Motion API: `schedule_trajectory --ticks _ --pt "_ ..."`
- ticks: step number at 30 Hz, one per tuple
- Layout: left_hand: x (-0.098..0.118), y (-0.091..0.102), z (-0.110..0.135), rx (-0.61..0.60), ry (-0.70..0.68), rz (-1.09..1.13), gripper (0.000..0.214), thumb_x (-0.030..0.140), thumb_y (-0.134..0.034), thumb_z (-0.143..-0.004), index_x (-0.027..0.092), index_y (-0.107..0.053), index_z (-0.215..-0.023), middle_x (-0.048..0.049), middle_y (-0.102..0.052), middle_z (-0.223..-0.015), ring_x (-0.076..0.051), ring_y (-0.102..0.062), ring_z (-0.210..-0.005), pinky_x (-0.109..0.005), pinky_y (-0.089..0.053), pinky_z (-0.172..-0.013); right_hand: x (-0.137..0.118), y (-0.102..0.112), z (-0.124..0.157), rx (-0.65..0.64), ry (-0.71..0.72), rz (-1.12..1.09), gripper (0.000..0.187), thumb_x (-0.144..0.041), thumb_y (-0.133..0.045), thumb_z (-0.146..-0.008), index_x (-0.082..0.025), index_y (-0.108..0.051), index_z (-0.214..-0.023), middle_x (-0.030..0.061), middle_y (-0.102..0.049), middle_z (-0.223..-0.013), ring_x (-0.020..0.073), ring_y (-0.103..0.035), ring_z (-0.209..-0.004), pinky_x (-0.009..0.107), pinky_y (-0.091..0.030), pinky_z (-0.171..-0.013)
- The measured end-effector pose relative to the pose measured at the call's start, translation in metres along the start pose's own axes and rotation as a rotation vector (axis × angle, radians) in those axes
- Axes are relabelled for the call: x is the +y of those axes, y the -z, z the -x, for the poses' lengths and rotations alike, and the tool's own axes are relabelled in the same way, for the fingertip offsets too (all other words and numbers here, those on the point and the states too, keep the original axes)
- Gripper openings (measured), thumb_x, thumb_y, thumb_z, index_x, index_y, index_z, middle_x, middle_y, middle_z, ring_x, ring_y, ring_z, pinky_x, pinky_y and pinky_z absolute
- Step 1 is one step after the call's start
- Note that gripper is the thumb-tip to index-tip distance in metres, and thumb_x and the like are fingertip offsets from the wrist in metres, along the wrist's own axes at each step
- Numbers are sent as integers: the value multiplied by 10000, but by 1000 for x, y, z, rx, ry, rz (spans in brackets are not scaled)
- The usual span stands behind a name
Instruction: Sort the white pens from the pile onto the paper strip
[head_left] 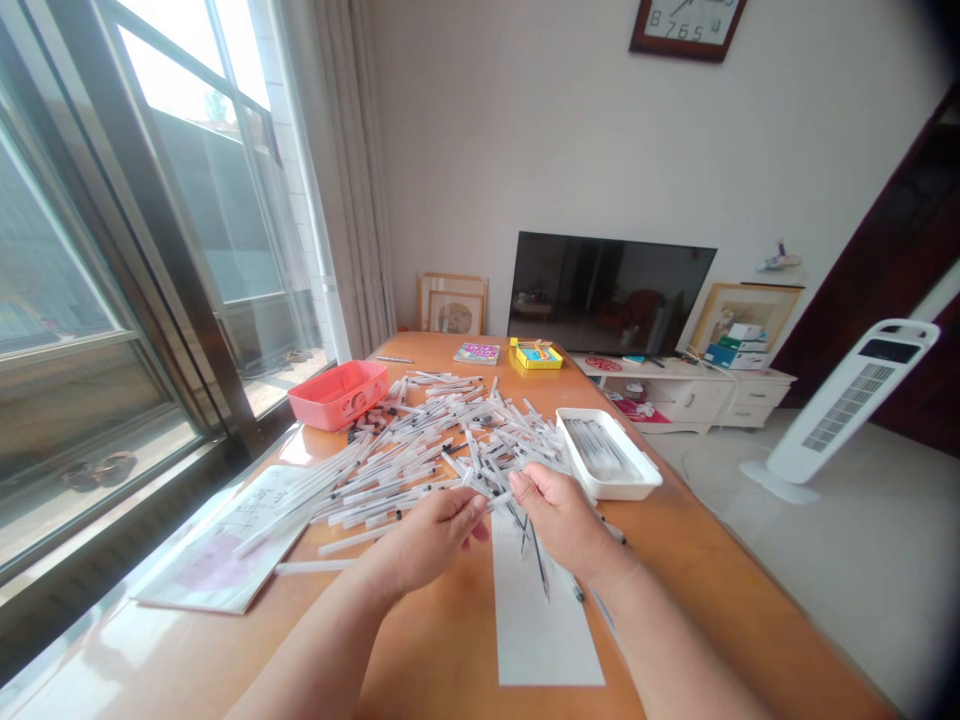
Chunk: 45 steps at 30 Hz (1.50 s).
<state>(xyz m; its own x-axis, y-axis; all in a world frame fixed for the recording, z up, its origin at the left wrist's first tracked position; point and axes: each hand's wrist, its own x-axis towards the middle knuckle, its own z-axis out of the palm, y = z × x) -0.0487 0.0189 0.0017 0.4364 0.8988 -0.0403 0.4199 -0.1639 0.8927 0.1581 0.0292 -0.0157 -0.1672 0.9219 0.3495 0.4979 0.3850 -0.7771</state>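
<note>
A big heap of white pen barrels is spread over the wooden table. My left hand and my right hand meet at the near edge of the heap, fingers pinched together on a white pen barrel between them. Under my right hand lie a few thin dark pen refills on a white sheet of paper. A white tray with finished pens stands just right of my right hand. A pink tray sits at the heap's far left.
A printed sheet lies at the table's left by the window. At the far table end lie a book and a yellow box. Beyond are a TV on a low cabinet and a white tower fan.
</note>
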Motion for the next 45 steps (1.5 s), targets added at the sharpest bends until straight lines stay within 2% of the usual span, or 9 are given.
schedule_trajectory --ticks 5,13,16,21,25,31,38,41,45 --pt "-7 -4 -2 -7 -42 8 419 549 -475 -935 173 -651 -881 -45 -681 -782 -156 -557 -686 -267 -410 -649 -2 0 -1 -16 -19 -22 426 -522 -432 -979 -217 -444 -682 -49 -375 -600 131 -351 -590 268 -303 -561" --pt "-7 -10 -6 210 -179 -179 225 414 -590 -877 198 -602 -818 10 -587 -711 -138 -481 -666 -250 -343 -613 1 -5 -4 2 -75 -69 434 -528 -428 -977 -212 -449 -680 -51 -347 -610 132 -347 -609 269 -300 -570" --pt "-5 -11 -4 150 -144 -146 286 471 -564 -895 194 -631 -876 -4 -624 -760 -145 -511 -688 -255 -368 -633 -1 -3 -3 -2 -51 -60 421 -517 -430 -979 -212 -458 -690 -51 -361 -617 132 -354 -613 268 -307 -575" --pt "-6 -9 -1 -38 -10 34 529 602 -368 -961 159 -656 -937 -58 -701 -821 -171 -588 -729 -285 -440 -700 -5 2 -1 6 -23 -53 416 -519 -441 -972 -214 -463 -689 -53 -354 -602 131 -345 -599 266 -300 -561" --pt "-6 -8 -2 -25 -53 -15 463 567 -422 -956 172 -653 -885 -50 -699 -775 -167 -579 -709 -271 -420 -669 -3 1 -2 -7 -42 -88 433 -538 -447 -965 -210 -473 -682 -55 -336 -593 129 -337 -591 264 -295 -551" --pt "-6 -9 -3 115 -128 -175 329 490 -570 -898 194 -649 -779 -14 -659 -720 -155 -527 -681 -255 -363 -626 -1 -4 -3 5 -99 -146 453 -555 -502 -940 -198 -497 -661 -52 -364 -581 122 -351 -584 260 -294 -549" --pt "0 -7 -2 -23 -37 95 415 545 -510 -930 165 -638 -822 -71 -735 -824 -167 -584 -729 -276 -434 -694 -3 -1 -1 27 -275 -450 464 -618 -487 -934 -189 -636 -837 -12 -564 -637 121 -456 -540 256 -345 -522" --pt "1 -5 -1 -43 -9 184 429 566 -529 -919 155 -647 -878 -79 -739 -833 -164 -586 -725 -276 -434 -691 -7 1 -1 -24 -257 -557 414 -576 -518 -935 -191 -669 -951 9 -615 -735 123 -508 -585 248 -368 -531" --pt "2 -5 1 -77 7 246 475 593 -524 -912 140 -665 -928 -101 -744 -836 -163 -577 -704 -269 -409 -646 -13 1 1 -69 -245 -564 333 -511 -602 -907 -185 -670 -904 17 -643 -777 117 -524 -620 241 -392 -561"
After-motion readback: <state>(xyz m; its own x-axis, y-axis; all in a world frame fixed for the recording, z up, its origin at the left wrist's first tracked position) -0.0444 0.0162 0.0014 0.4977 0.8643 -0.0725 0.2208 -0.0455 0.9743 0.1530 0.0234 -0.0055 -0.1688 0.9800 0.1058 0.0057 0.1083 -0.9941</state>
